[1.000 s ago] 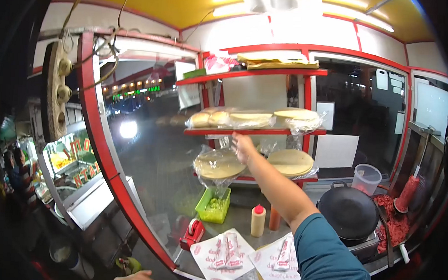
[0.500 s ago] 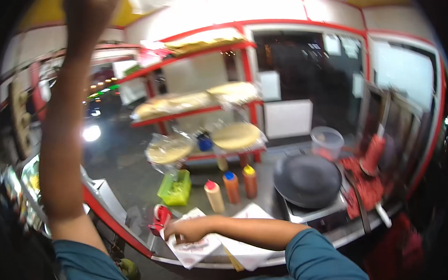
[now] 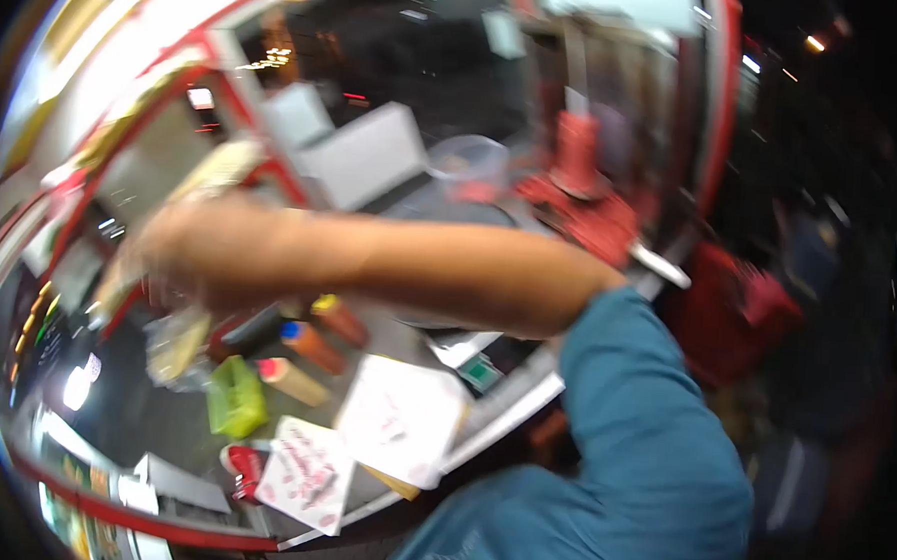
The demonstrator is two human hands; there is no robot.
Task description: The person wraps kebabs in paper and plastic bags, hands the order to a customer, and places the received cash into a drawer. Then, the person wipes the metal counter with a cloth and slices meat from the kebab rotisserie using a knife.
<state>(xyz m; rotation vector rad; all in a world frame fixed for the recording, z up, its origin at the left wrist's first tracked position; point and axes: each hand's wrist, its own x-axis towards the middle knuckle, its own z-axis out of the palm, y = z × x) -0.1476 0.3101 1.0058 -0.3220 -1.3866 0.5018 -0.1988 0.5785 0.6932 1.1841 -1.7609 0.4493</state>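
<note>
My right hand (image 3: 184, 253) is raised in front of the shelf rack, and motion smears its fingers. Whether it holds anything cannot be made out. The bare forearm crosses the view and hides most of the dark round pan (image 3: 451, 211). Below the arm lie a printed white paper or box (image 3: 305, 474) and a larger white one (image 3: 402, 418). Beyond them stand squeeze bottles with a red cap (image 3: 294, 381), a blue cap (image 3: 313, 347) and a yellow cap (image 3: 341, 321). My left hand is out of view.
A green tub (image 3: 236, 399) stands left of the bottles, with a red object (image 3: 244, 471) nearer the edge. A wrapped flat round item (image 3: 178, 350) sits by the rack. Behind the stove are a clear tub (image 3: 469, 164) and a red-covered upright thing (image 3: 576, 153).
My right hand has left the printed paper and swung up in front of the shelves. My left arm has gone out of view. The camera has turned right and tilted.
</note>
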